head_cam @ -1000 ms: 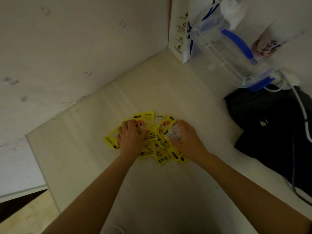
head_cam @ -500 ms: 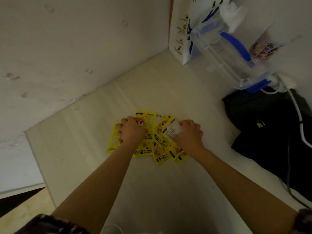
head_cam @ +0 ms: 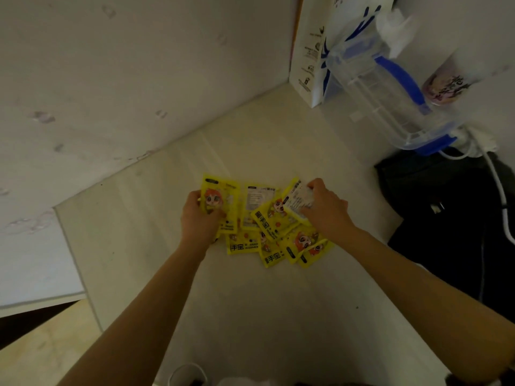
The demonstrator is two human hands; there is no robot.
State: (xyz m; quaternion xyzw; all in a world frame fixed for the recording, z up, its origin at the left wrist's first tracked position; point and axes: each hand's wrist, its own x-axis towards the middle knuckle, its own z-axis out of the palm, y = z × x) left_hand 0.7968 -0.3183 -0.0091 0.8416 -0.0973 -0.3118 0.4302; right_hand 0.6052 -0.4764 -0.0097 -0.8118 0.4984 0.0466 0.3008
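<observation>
Several yellow hand-warmer packets [head_cam: 267,232] lie overlapping in a heap on the pale table [head_cam: 250,302]. My left hand [head_cam: 199,218] grips the leftmost packet [head_cam: 220,196], which shows a cartoon face, its fingers curled round the packet's left edge. At the heap's right side my right hand [head_cam: 326,210] pinches a packet turned to its white printed back [head_cam: 296,200], tilted up off the others. Part of the heap is hidden under both hands.
A white paper bag [head_cam: 309,51] stands in the back corner against the wall. A clear plastic container with blue clips [head_cam: 390,90] leans beside it. Black fabric [head_cam: 446,207] and a white cable [head_cam: 498,190] fill the right side. The table's left edge [head_cam: 72,260] drops off.
Both hands have gathered the packets closer. My left hand has shifted to the left packet's edge and gripped it; my right hand has lifted the white-backed packet higher.
</observation>
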